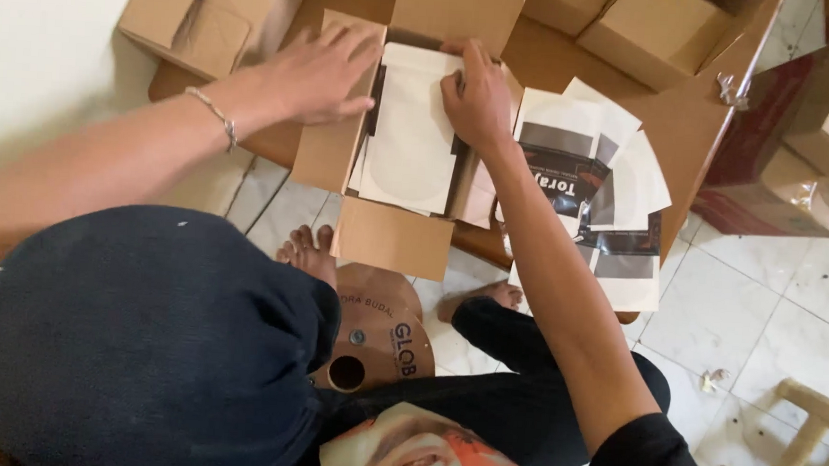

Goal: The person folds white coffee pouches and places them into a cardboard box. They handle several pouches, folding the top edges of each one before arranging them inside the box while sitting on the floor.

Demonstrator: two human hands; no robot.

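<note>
An open brown cardboard box (391,236) sits on a low wooden table, holding a stack of white pouches (408,138). My left hand (324,68), with a thin bracelet on its wrist, lies flat on the box's left flap, fingers spread. My right hand (478,99) presses down on the right edge of the top white pouch inside the box, fingers curled over it.
A loose pile of white and black pouches (592,181) lies on the table right of the box. More cardboard boxes (195,9) stand behind. A roll of brown tape (376,340) rests by my bare feet. A wooden stool (801,442) stands at the lower right.
</note>
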